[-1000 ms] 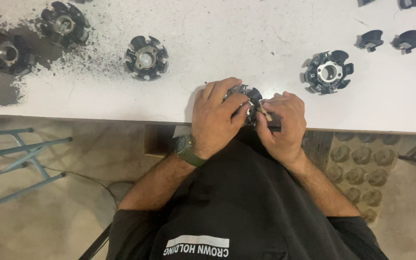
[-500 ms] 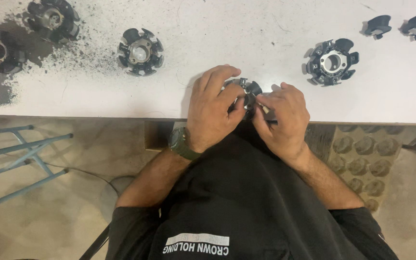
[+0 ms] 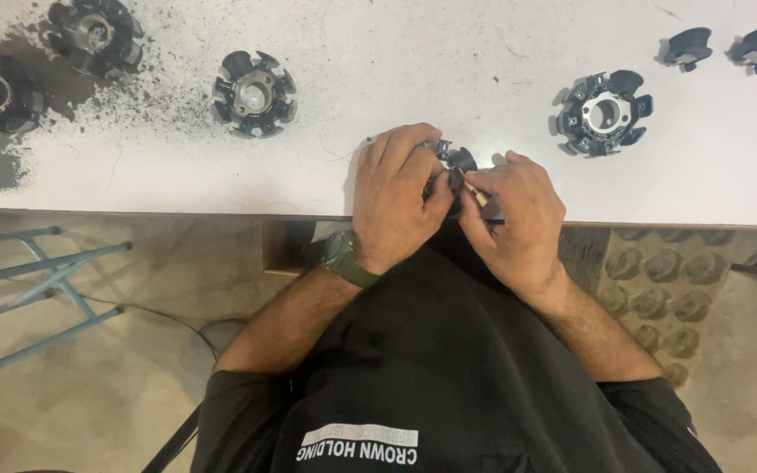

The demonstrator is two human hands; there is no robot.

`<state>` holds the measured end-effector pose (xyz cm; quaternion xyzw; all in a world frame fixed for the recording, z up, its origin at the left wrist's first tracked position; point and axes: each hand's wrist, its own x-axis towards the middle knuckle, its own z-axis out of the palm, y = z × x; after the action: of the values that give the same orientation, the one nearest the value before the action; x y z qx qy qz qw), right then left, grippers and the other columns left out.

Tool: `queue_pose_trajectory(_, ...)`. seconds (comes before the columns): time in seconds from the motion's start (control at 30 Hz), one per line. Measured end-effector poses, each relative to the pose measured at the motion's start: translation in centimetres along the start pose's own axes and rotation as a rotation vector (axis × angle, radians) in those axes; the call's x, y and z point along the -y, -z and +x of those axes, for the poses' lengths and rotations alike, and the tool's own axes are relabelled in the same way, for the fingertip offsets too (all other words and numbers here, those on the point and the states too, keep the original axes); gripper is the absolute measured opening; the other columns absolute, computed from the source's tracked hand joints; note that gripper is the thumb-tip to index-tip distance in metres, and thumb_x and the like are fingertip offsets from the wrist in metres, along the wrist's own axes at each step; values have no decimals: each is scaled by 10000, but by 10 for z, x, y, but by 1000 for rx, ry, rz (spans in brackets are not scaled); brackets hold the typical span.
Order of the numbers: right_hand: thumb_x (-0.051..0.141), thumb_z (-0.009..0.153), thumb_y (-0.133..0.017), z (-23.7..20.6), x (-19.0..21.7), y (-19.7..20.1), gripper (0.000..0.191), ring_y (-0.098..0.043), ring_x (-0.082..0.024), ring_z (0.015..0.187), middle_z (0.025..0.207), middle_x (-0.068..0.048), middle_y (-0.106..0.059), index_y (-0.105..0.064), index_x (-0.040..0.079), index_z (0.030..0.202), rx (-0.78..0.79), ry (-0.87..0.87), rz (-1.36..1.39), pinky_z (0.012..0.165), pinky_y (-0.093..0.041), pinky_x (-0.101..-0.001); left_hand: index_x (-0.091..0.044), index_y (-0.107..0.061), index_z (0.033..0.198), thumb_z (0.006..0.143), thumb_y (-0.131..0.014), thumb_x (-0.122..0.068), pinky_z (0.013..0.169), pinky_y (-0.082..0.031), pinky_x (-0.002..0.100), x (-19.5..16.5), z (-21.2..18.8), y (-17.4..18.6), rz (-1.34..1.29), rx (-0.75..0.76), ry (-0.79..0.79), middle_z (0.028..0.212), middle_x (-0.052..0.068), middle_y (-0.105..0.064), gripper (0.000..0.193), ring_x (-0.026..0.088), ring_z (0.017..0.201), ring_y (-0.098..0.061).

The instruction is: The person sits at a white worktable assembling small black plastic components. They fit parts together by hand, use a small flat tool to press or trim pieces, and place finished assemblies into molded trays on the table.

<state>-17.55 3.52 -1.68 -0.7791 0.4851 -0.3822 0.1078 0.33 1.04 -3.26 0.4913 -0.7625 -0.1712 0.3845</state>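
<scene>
— Where are my hands?

— Together at the near edge of the table (image 3: pixel 484 52). My left hand (image 3: pixel 399 197) is wrapped over a small dark round part (image 3: pixel 456 163); my right hand (image 3: pixel 519 219) pinches a thin pale piece (image 3: pixel 477 194) against it.

— Which step, do you reckon?

— Fitting that piece into the part, I judge; most of the part is hidden under my fingers. Next calls for a steady left grip and a fine push from the right.

— And around them?

— One black rotor (image 3: pixel 604 113) just beyond, another (image 3: pixel 254 93) to the left, two small caps (image 3: pixel 727 45) far right, dark dust (image 3: pixel 10 158) far left.
</scene>
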Motion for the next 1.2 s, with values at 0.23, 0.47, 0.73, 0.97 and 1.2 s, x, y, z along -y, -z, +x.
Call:
queue_pose_trajectory(0.23, -14, 904, -800, -5, 2, -1, 285, -691, -317, 966, 991, -113, -677, -631, 45, 1126, -23, 1, 36, 1070, -570, -500, -61, -593, 906, 823, -725, -73, 995, -439, 479, 5, -2, -4, -11, -31, -5, 1286, 80, -597, 157, 289, 1199, -575)
queue_pose_trajectory(0.47, -26, 891, -803, -5, 2, -4, 313, -681, -326, 976, 1004, -124, -677, -621, 38, 1137, -21, 33, 8, 1044, -571, -501, -71, -640, 995, 866, -759, -42, 1055, -475, 463, 5, -5, 5, -102, -61, -36, 1359, 103, -563, 178, 311, 1264, -557)
queue_pose_trajectory(0.73, -27, 857, -804, 1, 2, -1, 297, -694, -325, 1004, 991, -101, -679, -641, 48, 1094, 18, 2, 11, 1056, -572, -492, -91, -654, 903, 812, -749, -68, 1105, -437, 481, 6, 5, 14, -18, 48, -106, 1305, 74, -576, 133, 324, 1359, -536)
queue_pose_trajectory(0.97, -31, 858, -798, 0, 3, -2, 290, -708, -325, 996, 1008, -103, -700, -642, 44, 1091, 1, 1, 30, 1068, -571, -496, -105, -673, 938, 837, -770, -117, 1036, -444, 457, 1, 4, 16, -118, 109, -66, 1307, 58, -609, 141, 259, 1239, -575)
queue_pose_trajectory(1.2, -24, 919, -786, -9, -3, -1, 262, -737, -316, 1026, 1037, -119, -713, -628, 28, 1121, -33, -12, 105, 1104, -575, -505, -75, -622, 962, 888, -743, -94, 989, -455, 453, 0, -1, 3, -38, 5, -4, 1299, 84, -597, 143, 284, 1150, -583)
